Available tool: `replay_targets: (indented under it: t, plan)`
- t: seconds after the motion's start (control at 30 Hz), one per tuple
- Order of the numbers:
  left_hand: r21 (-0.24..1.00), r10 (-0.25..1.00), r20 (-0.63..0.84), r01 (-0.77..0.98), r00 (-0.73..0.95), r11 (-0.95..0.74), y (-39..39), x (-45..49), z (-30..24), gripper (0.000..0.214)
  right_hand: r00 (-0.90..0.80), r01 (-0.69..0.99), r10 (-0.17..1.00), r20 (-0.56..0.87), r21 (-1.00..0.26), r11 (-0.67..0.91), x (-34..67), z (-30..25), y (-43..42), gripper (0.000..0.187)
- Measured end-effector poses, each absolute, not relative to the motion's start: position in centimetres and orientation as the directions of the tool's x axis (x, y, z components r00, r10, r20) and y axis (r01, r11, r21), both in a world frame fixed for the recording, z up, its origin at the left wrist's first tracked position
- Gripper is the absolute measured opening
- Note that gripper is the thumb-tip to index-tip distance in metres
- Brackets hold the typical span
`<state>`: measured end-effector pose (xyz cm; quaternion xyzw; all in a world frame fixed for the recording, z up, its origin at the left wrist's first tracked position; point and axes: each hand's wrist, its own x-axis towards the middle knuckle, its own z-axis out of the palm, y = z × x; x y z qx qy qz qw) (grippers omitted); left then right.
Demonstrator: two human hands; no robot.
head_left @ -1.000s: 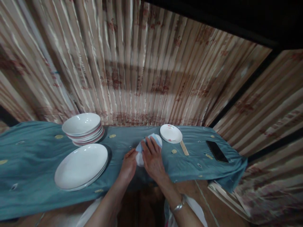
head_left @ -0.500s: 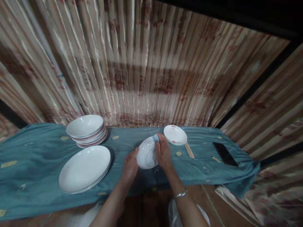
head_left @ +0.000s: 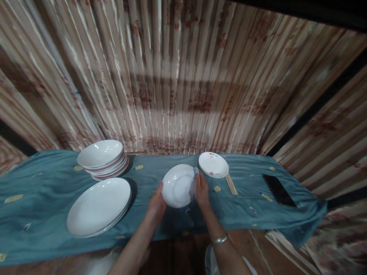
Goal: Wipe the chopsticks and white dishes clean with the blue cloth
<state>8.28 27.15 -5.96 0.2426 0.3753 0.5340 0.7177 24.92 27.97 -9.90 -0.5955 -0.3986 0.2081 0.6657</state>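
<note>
A small white plate is held up over the middle of the table, its round face with a ring turned toward me. My left hand grips its left edge, thumb up along the rim. At the right edge, my right hand is closed on the plate and pinches a small light-blue cloth against the rim; most of this cloth is hidden by the fingers. Just beyond the right hand lie small flower-patterned plates, stacked, with several wooden chopsticks beside them.
A teal tablecloth covers the table. On the left stand a stack of white bowls and, nearer me, stacked large oval plates. A black phone lies at the right. Pleated curtains hang behind.
The plate has turned so that more of its round face shows. My right hand and the cloth have shifted slightly right and down along the rim. The view has moved a little.
</note>
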Motion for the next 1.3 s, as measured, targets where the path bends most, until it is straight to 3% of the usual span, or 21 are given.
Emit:
replay_targets:
  t: [0.17,0.37,0.57,0.77,0.9,1.03,1.3]
  plan:
    - [0.684,0.917,-0.339,-0.615,0.210,0.393,26.5,8.8,-5.7,0.040,0.605,0.179,0.752,0.262,-0.965,0.193,25.5,-10.1,28.9,0.049]
    - [0.705,0.942,-0.313,-0.635,0.122,0.316,26.4,9.0,-5.3,0.035,0.512,0.366,0.770,0.381,-0.908,0.205,24.7,-9.0,29.0,0.049]
    - [0.715,0.954,-0.293,-0.647,0.065,0.264,25.9,8.9,-4.8,0.032,0.245,0.700,0.735,0.632,-0.640,0.317,22.1,-6.6,27.9,0.047]
    - [0.718,0.952,-0.303,-0.646,0.044,0.259,25.8,8.5,-5.3,0.026,-0.089,0.847,0.744,0.662,-0.343,0.406,18.9,-6.5,25.2,0.048]
    - [0.729,0.949,-0.314,-0.637,0.013,0.250,25.5,8.0,-6.0,0.023,-0.203,0.861,0.726,0.657,-0.234,0.452,18.4,-6.8,24.4,0.048]
    - [0.694,0.948,-0.318,-0.675,0.025,0.251,25.4,8.1,-6.2,0.025,-0.149,0.862,0.734,0.663,-0.276,0.424,19.7,-5.9,25.0,0.048]
    - [0.619,0.938,-0.337,-0.732,0.081,0.286,25.4,8.2,-6.1,0.033,0.149,0.784,0.780,0.607,-0.553,0.280,21.6,-7.3,26.9,0.048]
